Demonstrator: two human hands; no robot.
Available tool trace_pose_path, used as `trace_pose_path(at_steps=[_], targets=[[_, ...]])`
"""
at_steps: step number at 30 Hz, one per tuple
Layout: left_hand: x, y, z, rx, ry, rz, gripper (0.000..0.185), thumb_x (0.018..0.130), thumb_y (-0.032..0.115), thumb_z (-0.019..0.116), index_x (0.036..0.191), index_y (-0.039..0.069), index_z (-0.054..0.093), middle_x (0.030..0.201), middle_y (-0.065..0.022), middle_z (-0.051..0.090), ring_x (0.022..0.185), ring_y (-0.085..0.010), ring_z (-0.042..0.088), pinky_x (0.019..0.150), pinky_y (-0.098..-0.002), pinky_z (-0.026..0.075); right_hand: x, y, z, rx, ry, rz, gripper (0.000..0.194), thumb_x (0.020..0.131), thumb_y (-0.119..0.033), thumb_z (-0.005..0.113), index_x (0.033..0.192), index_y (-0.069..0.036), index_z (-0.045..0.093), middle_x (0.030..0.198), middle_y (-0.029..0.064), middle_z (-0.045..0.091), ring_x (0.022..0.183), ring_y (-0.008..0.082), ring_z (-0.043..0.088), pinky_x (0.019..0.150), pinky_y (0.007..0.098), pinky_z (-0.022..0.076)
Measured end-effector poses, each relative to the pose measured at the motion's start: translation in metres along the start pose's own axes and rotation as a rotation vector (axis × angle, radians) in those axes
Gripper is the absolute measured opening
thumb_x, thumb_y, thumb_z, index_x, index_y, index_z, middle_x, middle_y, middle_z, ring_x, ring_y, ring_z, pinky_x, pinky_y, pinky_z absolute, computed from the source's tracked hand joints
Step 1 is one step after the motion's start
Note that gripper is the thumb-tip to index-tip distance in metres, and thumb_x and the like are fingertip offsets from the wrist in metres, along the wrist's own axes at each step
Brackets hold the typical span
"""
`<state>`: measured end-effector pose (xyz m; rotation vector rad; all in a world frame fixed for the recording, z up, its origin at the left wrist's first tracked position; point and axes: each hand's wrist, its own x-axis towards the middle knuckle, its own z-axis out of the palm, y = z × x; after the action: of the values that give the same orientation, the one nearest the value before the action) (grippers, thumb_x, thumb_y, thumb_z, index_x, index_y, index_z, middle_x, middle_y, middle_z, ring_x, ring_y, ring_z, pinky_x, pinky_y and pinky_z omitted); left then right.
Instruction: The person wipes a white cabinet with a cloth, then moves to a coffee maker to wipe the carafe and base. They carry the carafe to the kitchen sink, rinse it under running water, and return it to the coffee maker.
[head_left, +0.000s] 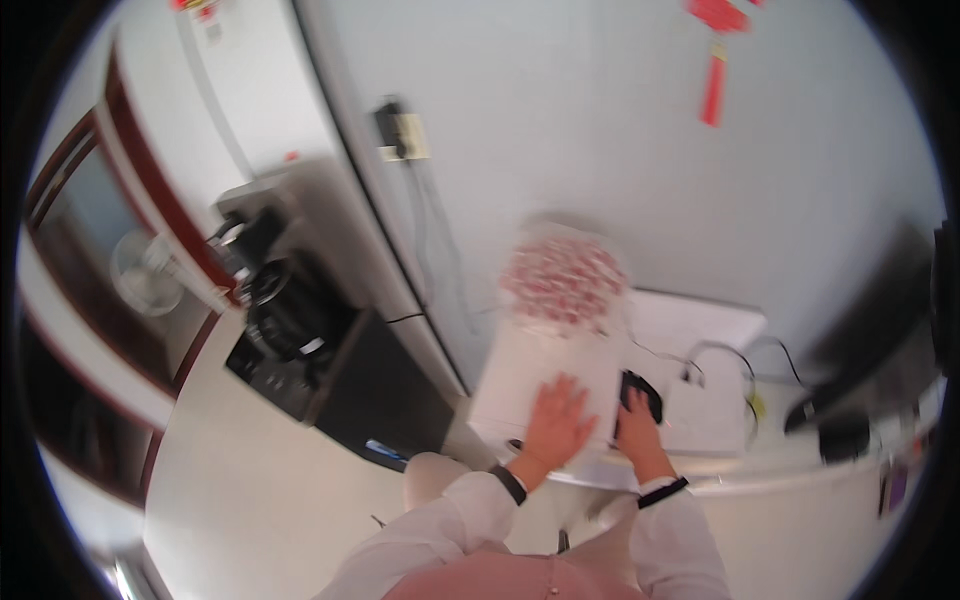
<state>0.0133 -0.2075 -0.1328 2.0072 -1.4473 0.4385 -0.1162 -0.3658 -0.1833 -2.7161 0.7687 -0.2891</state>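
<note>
My left hand lies flat with its fingers apart on a white surface that looks like a box or tabletop, holding nothing. To its right, my right hand is at a black object, perhaps a computer mouse; its fingers rest over it, and blur hides whether they grip it. Beyond my left hand stands a clear container or bag of red and white small pieces. A thin cable runs near the black object.
A white box or panel with cables lies at the right, before a dark monitor. On the left, a black kettle-like appliance stands on a dark cabinet. A plug sits in a wall socket. A white fan is farther left.
</note>
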Motion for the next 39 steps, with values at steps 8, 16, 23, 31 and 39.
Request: trace_pose_path(at_steps=[8, 16, 23, 31, 39], targets=[[0.005, 0.009, -0.008, -0.003, -0.061, -0.07, 0.051, 0.095, 0.042, 0.058, 0.133, 0.007, 0.058, 0.145, -0.0175, 0.047, 0.141, -0.0346, 0.037, 0.116, -0.0544, 0.025, 0.089, 0.037, 0.001, -0.06, -0.128, 0.039, 0.056, 0.086, -0.018, 0.061, 0.141, -0.01, 0.052, 0.147, 0.0358, 0.038, 0.135, 0.0564, 0.036, 0.114, 0.0493, 0.0356], [0.003, 0.009, -0.01, 0.01, -0.053, -0.077, 0.05, 0.097, 0.042, 0.055, 0.133, 0.007, 0.058, 0.144, -0.0167, 0.047, 0.141, -0.034, 0.037, 0.116, -0.0534, 0.026, 0.047, 0.023, -0.002, -0.155, -0.081, -0.035, 0.052, 0.082, -0.02, 0.067, 0.132, -0.007, 0.058, 0.14, 0.0305, 0.05, 0.128, 0.0509, 0.047, 0.105, 0.0487, 0.0448], [0.0, 0.007, -0.007, 0.012, -0.052, -0.089, 0.048, 0.097, 0.041, 0.055, 0.131, 0.007, 0.059, 0.143, -0.0168, 0.048, 0.14, -0.0345, 0.038, 0.115, -0.0536, 0.029, -0.034, -0.004, -0.013, -0.106, -0.005, -0.169, 0.048, 0.073, -0.013, 0.071, 0.12, -0.006, 0.066, 0.129, 0.0263, 0.06, 0.113, 0.0478, 0.059, 0.098, 0.0484, 0.0489], [-0.003, 0.005, -0.005, -0.003, 0.0, -0.073, 0.046, 0.097, 0.04, 0.055, 0.128, 0.006, 0.061, 0.14, -0.0189, 0.05, 0.139, -0.0362, 0.04, 0.114, -0.0545, 0.03, -0.073, -0.016, -0.028, 0.045, 0.04, -0.136, 0.039, 0.067, -0.004, 0.07, 0.106, -0.006, 0.071, 0.119, 0.0264, 0.066, 0.108, 0.0428, 0.063, 0.096, 0.0467, 0.0504], [-0.006, -0.006, 0.007, 0.024, -0.012, -0.024, 0.042, 0.092, 0.034, 0.06, 0.12, 0.003, 0.062, 0.137, -0.0212, 0.053, 0.135, -0.0398, 0.042, 0.111, -0.0606, 0.03, -0.081, 0.011, -0.051, 0.998, -0.338, 0.365, 0.047, 0.081, -0.004, 0.064, 0.128, -0.006, 0.064, 0.112, 0.0033, 0.069, 0.103, 0.0151, 0.063, 0.089, 0.0326, 0.0518]])
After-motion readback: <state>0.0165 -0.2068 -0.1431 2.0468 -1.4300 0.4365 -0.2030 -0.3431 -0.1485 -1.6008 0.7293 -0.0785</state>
